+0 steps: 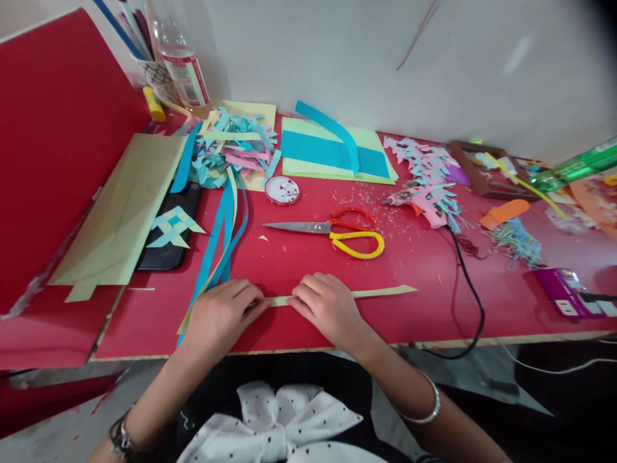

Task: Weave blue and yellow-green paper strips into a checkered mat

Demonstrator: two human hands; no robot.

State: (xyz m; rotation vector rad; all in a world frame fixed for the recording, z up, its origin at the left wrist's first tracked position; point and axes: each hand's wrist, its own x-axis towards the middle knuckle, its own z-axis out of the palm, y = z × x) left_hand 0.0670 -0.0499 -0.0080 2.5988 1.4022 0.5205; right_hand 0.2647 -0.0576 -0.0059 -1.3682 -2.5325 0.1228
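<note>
A narrow pale yellow-green paper strip [380,292] lies along the front of the red table. My left hand [224,315] pinches its left part, fingers and thumb pressed together. A short way to the right, my right hand [328,308] grips the same strip, and its pointed free end extends past that hand. Just behind my left hand, several long blue and pale strips [222,231] hang together toward the table edge. Scissors [321,228] with red and yellow handles rest behind my hands. On a black phone [171,257] sits a woven paper star shape [176,227].
A glue gun [424,206] with a black cord lies right of the scissors. Paper scraps [236,145] are heaped at the back near a bottle [183,71]. Paper sheets [332,154] lie by the wall. A purple device [569,292] sits far right, below a green bottle [578,167].
</note>
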